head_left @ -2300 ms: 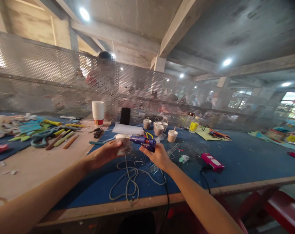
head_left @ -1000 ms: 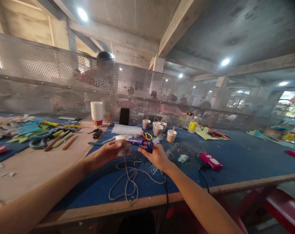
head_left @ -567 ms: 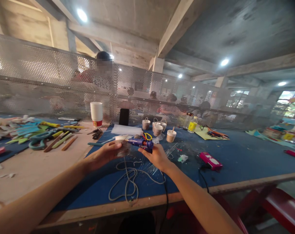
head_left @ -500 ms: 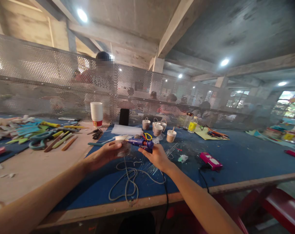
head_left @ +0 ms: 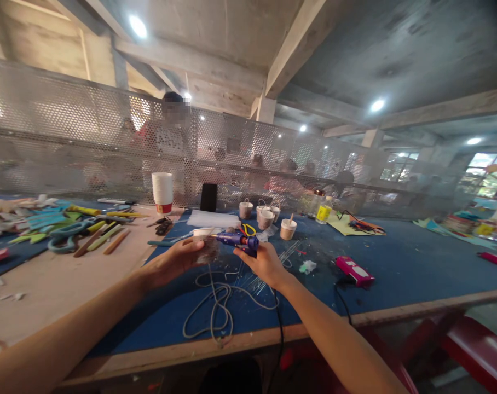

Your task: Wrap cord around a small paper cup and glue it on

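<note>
My left hand (head_left: 186,253) is closed around a paper cup (head_left: 207,250), whose white rim faces up and whose side looks wrapped in greyish cord. In my right hand (head_left: 265,264) is a blue glue gun (head_left: 237,241), gripped by its handle. The gun's nozzle points left and meets the cup's side near the rim; whether it touches cannot be made out. A grey cord (head_left: 215,298) hangs from the cup and lies in loops on the blue table mat (head_left: 158,323). Behind the gun are yellow-handled scissors (head_left: 249,230).
Several small wrapped cups (head_left: 266,219) stand behind my hands, with another cup (head_left: 288,229) holding a stick. A stack of paper cups (head_left: 162,191) is at back left, beside a black phone (head_left: 208,197). Clear glue sticks (head_left: 259,284) and a pink box (head_left: 355,271) lie right. A perforated screen (head_left: 232,148) closes the back.
Both hands keep nearly the same place, with the glue gun still against or close to the cup. The person behind the screen has shifted slightly.
</note>
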`<state>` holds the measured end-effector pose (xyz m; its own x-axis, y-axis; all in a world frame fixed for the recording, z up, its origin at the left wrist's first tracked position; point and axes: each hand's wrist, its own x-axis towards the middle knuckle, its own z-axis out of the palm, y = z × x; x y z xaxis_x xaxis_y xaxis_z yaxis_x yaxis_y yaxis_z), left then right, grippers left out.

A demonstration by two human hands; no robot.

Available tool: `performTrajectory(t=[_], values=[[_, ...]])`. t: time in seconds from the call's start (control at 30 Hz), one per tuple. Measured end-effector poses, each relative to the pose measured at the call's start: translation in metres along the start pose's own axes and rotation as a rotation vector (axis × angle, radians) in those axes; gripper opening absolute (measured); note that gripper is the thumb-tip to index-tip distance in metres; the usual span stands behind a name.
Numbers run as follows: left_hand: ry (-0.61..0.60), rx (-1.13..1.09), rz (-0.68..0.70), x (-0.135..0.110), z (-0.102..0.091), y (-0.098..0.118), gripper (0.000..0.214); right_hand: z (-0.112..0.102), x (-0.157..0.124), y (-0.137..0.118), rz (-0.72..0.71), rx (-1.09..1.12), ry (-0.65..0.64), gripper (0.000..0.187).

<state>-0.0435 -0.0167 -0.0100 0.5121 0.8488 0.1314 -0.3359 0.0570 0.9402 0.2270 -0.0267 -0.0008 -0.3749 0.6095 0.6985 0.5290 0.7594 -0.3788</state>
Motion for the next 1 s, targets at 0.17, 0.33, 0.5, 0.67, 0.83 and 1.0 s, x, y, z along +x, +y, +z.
performTrajectory(t=[0.17,0.33,0.5,0.67,0.83,1.0], values=[[0.006,-0.019,0.000,-0.0003,-0.0002,0.0003,0.031,0.0005,0.0001,0.0008,0.012,-0.003,-0.003,0.026],[0.020,-0.008,-0.001,-0.0008,0.0005,0.0007,0.032,-0.0001,0.0004,0.0006,0.021,-0.006,-0.014,0.027],[0.010,-0.006,0.014,-0.0009,-0.0010,0.0007,0.032,-0.0014,0.0005,-0.0003,0.027,0.001,-0.005,0.027],[0.027,-0.010,0.001,0.0005,-0.0059,-0.0014,0.034,-0.0019,0.0009,-0.0003,0.043,0.010,-0.007,0.026],[0.021,0.002,0.008,-0.0005,-0.0038,-0.0001,0.035,-0.0020,0.0007,0.0011,0.042,0.017,0.000,0.027],[0.033,-0.002,0.016,-0.0026,0.0017,0.0027,0.033,-0.0021,0.0006,0.0025,0.039,-0.002,0.004,0.028]])
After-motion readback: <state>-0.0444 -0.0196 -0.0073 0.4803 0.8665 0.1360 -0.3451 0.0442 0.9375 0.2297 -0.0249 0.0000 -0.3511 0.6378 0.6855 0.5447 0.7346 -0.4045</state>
